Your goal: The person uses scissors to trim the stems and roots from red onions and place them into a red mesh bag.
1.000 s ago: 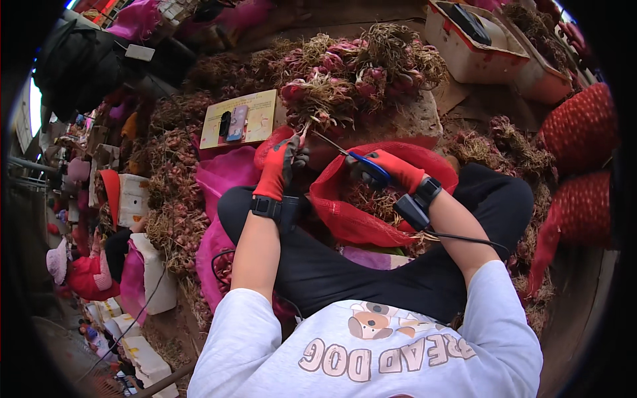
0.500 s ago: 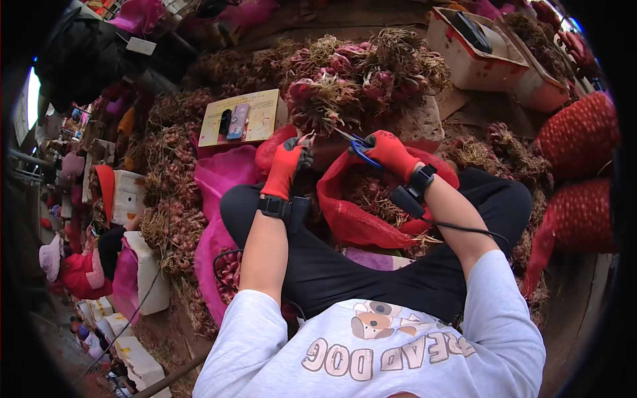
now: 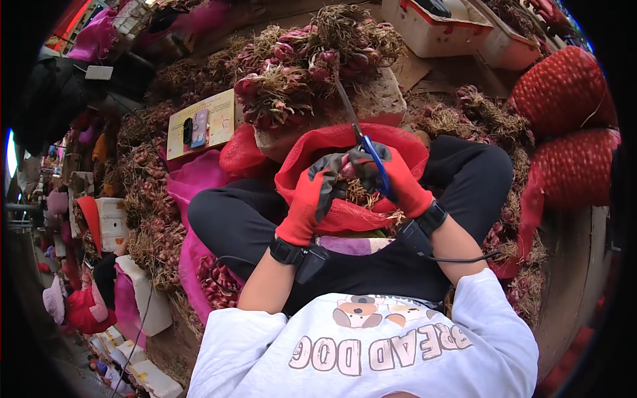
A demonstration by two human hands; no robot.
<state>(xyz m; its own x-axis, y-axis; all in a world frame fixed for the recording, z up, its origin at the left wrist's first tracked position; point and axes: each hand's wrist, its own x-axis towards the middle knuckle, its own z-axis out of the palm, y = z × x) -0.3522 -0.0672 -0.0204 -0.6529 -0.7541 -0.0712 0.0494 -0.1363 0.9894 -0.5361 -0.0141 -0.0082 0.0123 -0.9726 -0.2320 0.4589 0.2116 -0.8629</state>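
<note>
Both my hands wear red gloves with dark palms and meet over an open red mesh bag between my legs. My right hand is closed round blue-handled scissors, their long dark blades pointing away from me. Its fingertips come close to a reddish shallot, which my left hand pinches; the fingers partly hide it. Dry stalks and roots show inside the bag below the hands. Beyond the bag, a heap of dried shallot bunches rests on a pale foam block.
A yellow box carries a phone. Left lie a pink mesh bag of loose shallots and more bunches. Foam boxes stand at far right, full red mesh sacks nearer. A person in red sits far left.
Both hands have drawn back from the heap and come together over the red bag. The scissors have turned from pointing left to pointing away. The view has shifted right.
</note>
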